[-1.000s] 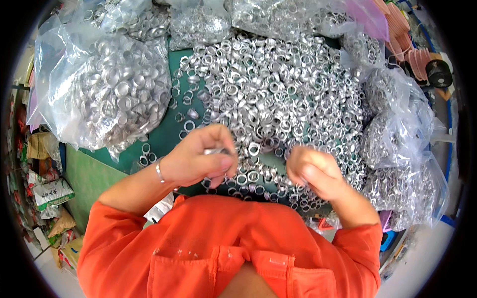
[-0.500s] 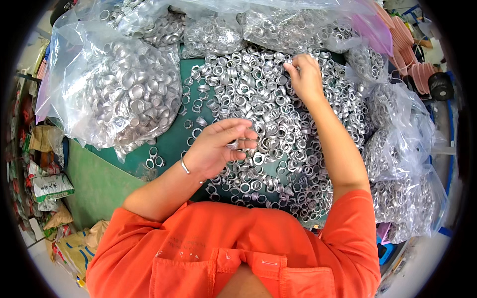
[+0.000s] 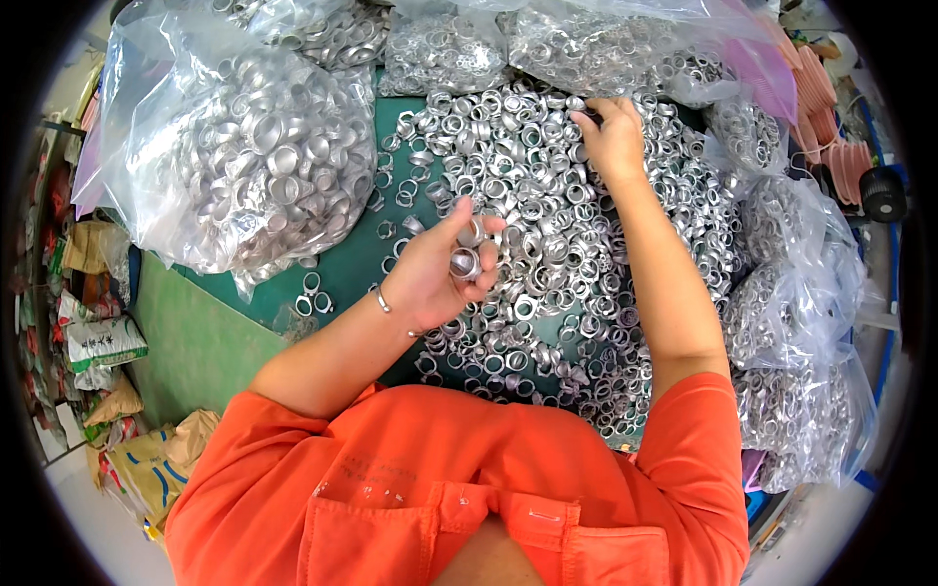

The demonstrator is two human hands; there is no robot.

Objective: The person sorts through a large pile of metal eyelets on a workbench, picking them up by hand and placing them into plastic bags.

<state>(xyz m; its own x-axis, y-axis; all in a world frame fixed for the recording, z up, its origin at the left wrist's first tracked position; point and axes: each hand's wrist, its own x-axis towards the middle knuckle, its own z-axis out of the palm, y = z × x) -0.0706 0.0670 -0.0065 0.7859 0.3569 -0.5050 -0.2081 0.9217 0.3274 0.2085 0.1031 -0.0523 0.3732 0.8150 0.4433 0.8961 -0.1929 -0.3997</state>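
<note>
A broad heap of silver metal rings [image 3: 547, 230] lies spread over the green tabletop. My left hand [image 3: 430, 278] is raised over the heap's left part, palm turned up and fingers curled around a few metal rings [image 3: 466, 262]. Its thumb points upward, and a bracelet circles that wrist. At the far side of the heap is my right hand [image 3: 618, 145], thumb and fingertips closed on a metal ring [image 3: 576, 102]. The palm side of the right hand is partly hidden.
A large clear bag of rings [image 3: 264, 156] stands at the left. More filled bags [image 3: 445, 54] line the back, and others [image 3: 796, 283] stack up on the right. Pink coiled material [image 3: 816, 98] sits at the far right. Packages [image 3: 107, 342] lie at the left.
My left hand has turned palm up and lifted slightly, showing rings in it. My right fingers have closed at the far side of the heap. The whole view has shifted slightly.
</note>
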